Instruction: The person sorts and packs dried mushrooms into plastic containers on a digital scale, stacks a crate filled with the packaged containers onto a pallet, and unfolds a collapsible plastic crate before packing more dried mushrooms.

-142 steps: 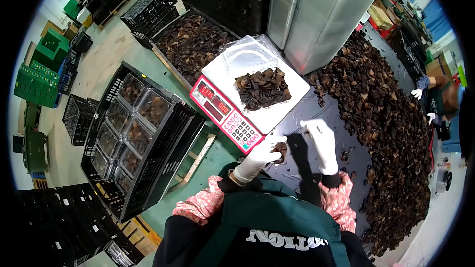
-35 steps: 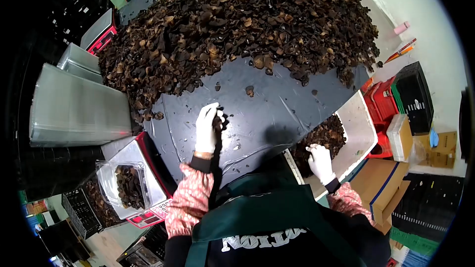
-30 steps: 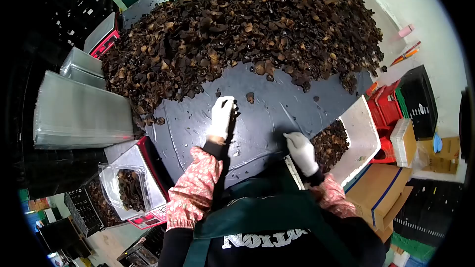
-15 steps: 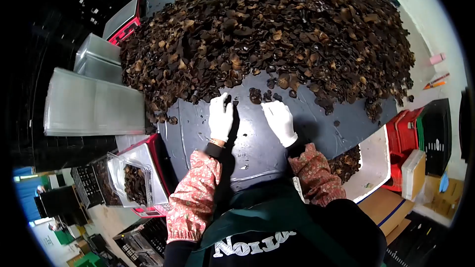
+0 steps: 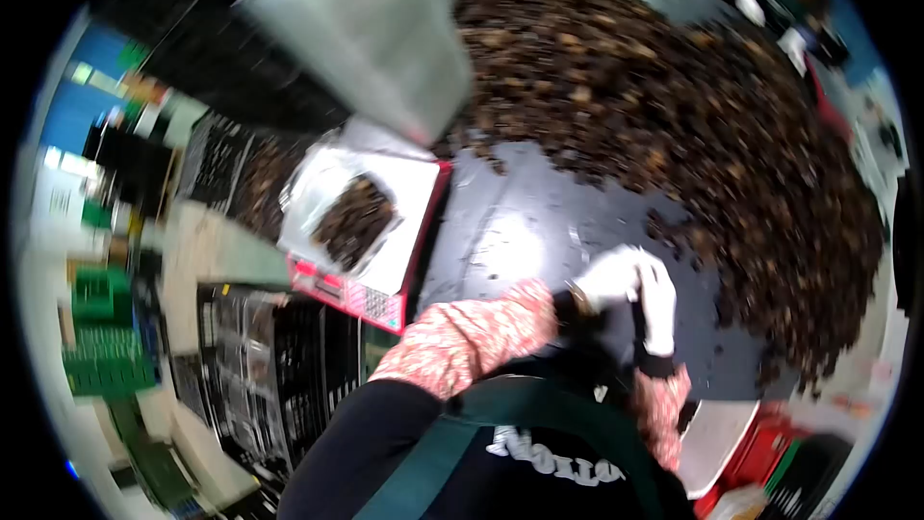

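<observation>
The left hand (image 5: pixel 608 279) and the right hand (image 5: pixel 658 303) are close together above the desk (image 5: pixel 505 188), toward its near edge. Both look partly closed, fingers bent, the tips meeting or overlapping; they're too blurred for me to tell whether either has hold of anything. The dark mushrooms (image 5: pixel 664 116) are heaped along the far and right edges of the desk, with a smaller lot in a clear box (image 5: pixel 325 200) on the scale (image 5: pixel 414 197), just past the desk's left edge.

What I'd watch is the left sleeve (image 5: pixel 472 337): it lies near the scale's closest corner, so a careless swing of the elbow could knock the scale and upset the reading. The box's lid seems to hang open away from the desk; a bump there might tip mushrooms out. Anything gripped loosely could drop past the near edge, perhaps into the white tub (image 5: pixel 717 438) by the right arm. The tall stack of boxes (image 5: pixel 371 39) might topple if nudged.
</observation>
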The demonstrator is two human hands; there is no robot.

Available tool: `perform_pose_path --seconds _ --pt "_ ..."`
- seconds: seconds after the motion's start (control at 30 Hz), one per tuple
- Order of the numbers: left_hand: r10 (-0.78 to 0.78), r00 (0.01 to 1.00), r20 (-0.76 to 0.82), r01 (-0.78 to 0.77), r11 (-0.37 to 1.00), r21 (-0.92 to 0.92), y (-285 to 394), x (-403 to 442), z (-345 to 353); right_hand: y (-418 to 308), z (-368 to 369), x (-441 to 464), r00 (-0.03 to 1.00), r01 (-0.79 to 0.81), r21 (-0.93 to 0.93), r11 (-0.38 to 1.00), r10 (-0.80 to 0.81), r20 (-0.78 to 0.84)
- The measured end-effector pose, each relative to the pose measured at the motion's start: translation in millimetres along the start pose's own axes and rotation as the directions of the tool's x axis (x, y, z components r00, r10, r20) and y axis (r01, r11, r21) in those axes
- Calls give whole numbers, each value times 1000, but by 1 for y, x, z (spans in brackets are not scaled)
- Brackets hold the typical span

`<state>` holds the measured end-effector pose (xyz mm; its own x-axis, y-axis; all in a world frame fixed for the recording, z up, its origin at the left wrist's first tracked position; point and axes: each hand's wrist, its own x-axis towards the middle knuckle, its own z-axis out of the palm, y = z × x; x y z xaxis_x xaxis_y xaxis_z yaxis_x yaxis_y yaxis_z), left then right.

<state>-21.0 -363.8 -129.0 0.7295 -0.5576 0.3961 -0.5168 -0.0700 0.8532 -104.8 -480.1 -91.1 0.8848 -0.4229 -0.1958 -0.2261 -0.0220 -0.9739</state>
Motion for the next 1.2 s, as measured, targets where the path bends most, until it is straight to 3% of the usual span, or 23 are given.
perform_pose_path --seconds 0.03,0.07,0.1,0.17,0.2,0.23,0.27,0.3,0.33,0.37,0.43,0.5,0.6,0.67,0.7,0.73,0.77,0.83,0.9,1.07,1.1,1.17,1.2 --pt "51 992 -111 -72 977 -200 16 -12 7 1 9 -6 997 28 85 996 -34 66" --pt "5 999 50 -2 999 -48 10 -31 16 0 15 -20 991 96 -17 995 -94 90" --pt "-92 968 234 73 993 90 11 -31 36 3 -12 -36 992 5 -13 1000 -3 125" --pt "-176 917 359 281 922 -266 31 -70 -10 -10 -27 -72 933 -281 14 960 270 239" --pt "-180 879 441 306 923 -233 38 -65 -15 -5 -44 -79 934 -290 -25 957 289 209" --pt "-273 844 462 359 927 -108 58 -63 -43 -2 -55 -80 933 -294 -77 953 303 192" --pt "-273 873 404 336 937 -95 55 -69 -60 6 -79 -80 946 -183 -369 911 266 186" --pt "-284 885 369 331 941 -69 55 -76 -68 18 -107 -85 953 -85 -611 787 242 180" --pt "-366 894 257 421 883 -208 63 -90 -101 11 -113 -89 957 252 -899 359 44 286" --pt "-434 889 145 455 807 -377 74 -108 -140 -10 -106 -89 952 303 -929 211 -31 303" --pt "-268 931 -248 193 938 -289 87 -123 -160 -22 -88 -80 928 368 -859 355 -93 360" --pt "-54 855 -515 127 986 106 93 -151 -204 -51 -28 -62 922 368 -732 573 -123 368" --pt "2 694 -720 433 798 419 90 -210 -259 -70 86 -12 807 536 -570 623 -179 563" --pt "-180 529 -829 514 845 145 81 -220 -276 -92 178 18 709 610 -376 697 -268 653" --pt "-406 372 -835 518 837 -177 90 -221 -285 -87 186 19 713 609 -362 706 -288 639" --pt "-455 337 -824 586 787 -195 79 -224 -290 -100 224 27 643 694 -283 662 -393 658" --pt "-581 349 -735 328 810 -485 61 -226 -293 -123 289 41 626 666 -191 721 -401 669" --pt "-669 395 -629 282 740 -610 61 -223 -294 -126 326 52 497 833 -189 520 -553 669" --pt "-695 407 -593 287 714 -639 55 -215 -293 -142 383 57 555 802 -240 547 -532 639" --pt "-728 421 -542 96 630 -771 44 -222 -297 -141 466 84 674 557 -438 706 -76 735" --pt "-731 412 -544 87 626 -775 43 -225 -299 -149 461 78 625 283 -234 930 6 780" --pt "-632 472 -615 12 702 -712 42 -231 -306 -155 448 78 595 11 68 998 -62 802" --pt "-666 478 -573 2 653 -757 42 -232 -313 -163 434 66 586 31 152 988 -141 798"
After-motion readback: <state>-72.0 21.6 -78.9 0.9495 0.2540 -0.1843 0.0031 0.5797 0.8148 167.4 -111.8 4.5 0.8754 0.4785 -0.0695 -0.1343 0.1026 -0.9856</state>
